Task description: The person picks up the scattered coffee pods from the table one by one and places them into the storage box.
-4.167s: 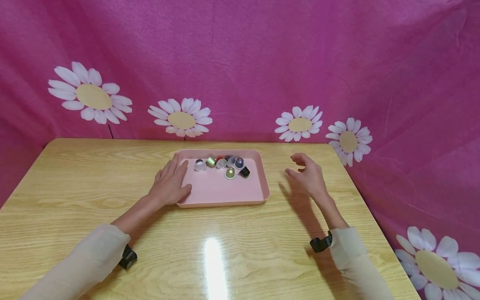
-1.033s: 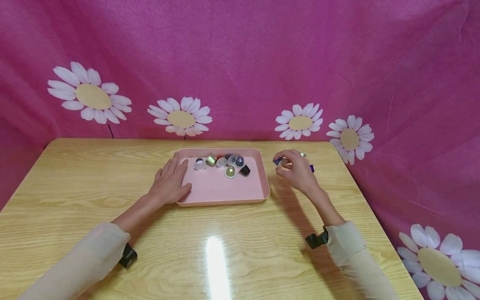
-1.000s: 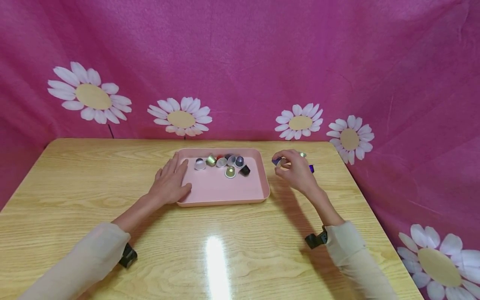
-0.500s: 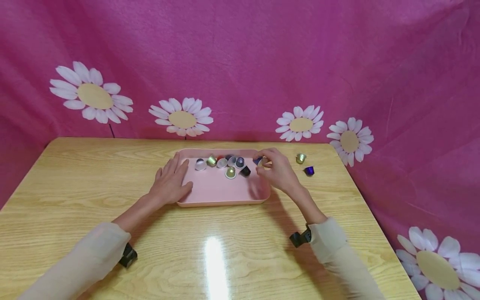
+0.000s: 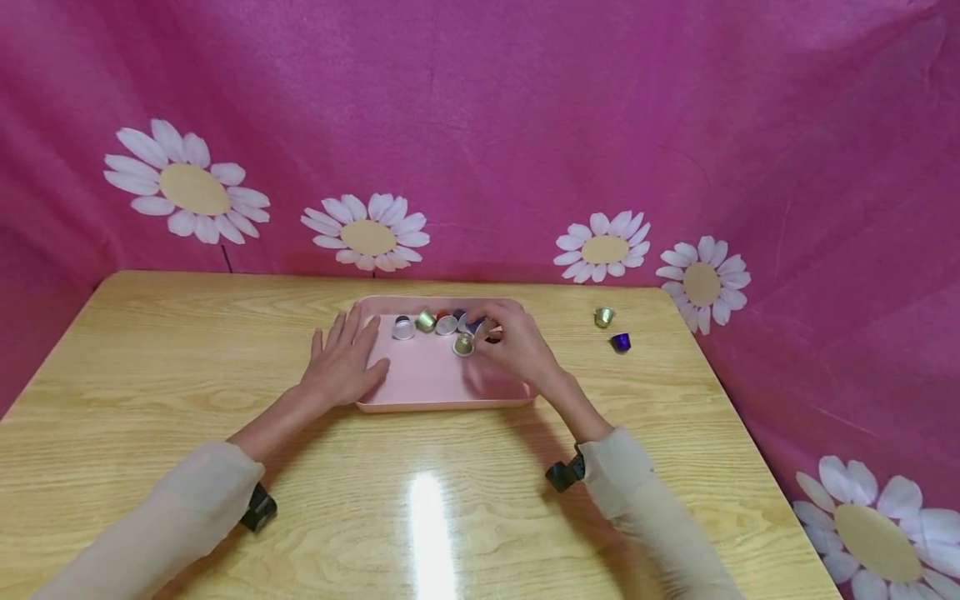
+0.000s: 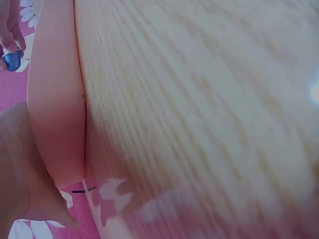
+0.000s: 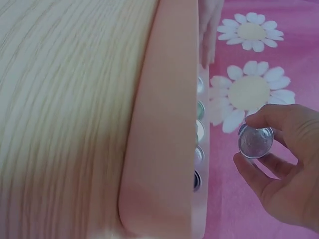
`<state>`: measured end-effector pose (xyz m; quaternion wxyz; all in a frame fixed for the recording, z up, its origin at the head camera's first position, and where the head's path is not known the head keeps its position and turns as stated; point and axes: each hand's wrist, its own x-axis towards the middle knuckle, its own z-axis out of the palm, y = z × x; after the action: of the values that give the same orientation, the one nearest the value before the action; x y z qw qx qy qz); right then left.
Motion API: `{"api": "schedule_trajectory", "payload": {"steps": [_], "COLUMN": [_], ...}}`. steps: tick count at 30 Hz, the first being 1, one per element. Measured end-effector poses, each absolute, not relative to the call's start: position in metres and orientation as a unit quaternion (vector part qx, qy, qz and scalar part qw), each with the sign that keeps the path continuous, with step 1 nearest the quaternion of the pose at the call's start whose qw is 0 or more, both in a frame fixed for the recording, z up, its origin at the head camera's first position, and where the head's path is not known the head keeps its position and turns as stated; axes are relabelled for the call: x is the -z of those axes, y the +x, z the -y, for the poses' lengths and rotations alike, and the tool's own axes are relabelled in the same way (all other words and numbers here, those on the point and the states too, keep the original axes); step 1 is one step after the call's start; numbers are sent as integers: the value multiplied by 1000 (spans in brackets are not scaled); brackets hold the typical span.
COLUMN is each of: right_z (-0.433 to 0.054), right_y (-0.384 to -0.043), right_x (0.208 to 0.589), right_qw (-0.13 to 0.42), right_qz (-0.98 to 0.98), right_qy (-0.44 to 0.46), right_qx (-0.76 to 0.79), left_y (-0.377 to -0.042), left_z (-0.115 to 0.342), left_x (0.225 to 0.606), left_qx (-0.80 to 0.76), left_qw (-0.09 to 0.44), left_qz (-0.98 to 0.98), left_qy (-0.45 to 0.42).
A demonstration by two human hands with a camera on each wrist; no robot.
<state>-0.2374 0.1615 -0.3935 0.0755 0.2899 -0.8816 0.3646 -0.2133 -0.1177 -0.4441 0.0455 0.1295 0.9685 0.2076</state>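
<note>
My right hand pinches a blue coffee capsule between thumb and fingers above the right half of the pink tray. In the right wrist view this capsule turns its round silver lid to the camera; its blue side shows in the left wrist view. My left hand lies with spread, straight fingers over the tray's left rim. Inside the tray, toward its back, are a green-gold capsule, a pale-lidded capsule, a gold capsule and several others. The right hand partly hides those at the right.
Right of the tray, a gold capsule and a purple-blue capsule lie on the wooden table. Behind the table hangs a magenta cloth with white daisies. The tray's raised wall shows in the right wrist view.
My right hand came into hold of a blue capsule at the right and carried it left over the tray. Two capsules now show on the table at right. The left hand stays put.
</note>
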Motion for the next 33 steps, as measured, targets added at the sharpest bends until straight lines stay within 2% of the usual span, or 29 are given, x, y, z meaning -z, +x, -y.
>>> {"api": "schedule_trajectory", "payload": {"steps": [6, 13, 24, 33], "right_z": [-146, -134, -121, -118], "right_y": [-243, -244, -251, -254], "right_x": [403, 407, 416, 424], "right_qw": [92, 41, 4, 20], "right_qz": [861, 890, 903, 899], "right_qy": [343, 296, 284, 302], "right_qx": [-363, -343, -321, -317], "left_y": [-214, -214, -215, -214], "left_z": [118, 119, 121, 120], "left_x": [445, 444, 446, 445], "left_qx": [-208, -208, -207, -205], "left_qw": [43, 31, 32, 28], "left_qz": [-969, -969, -969, -970], "left_qy": [128, 130, 129, 130]}}
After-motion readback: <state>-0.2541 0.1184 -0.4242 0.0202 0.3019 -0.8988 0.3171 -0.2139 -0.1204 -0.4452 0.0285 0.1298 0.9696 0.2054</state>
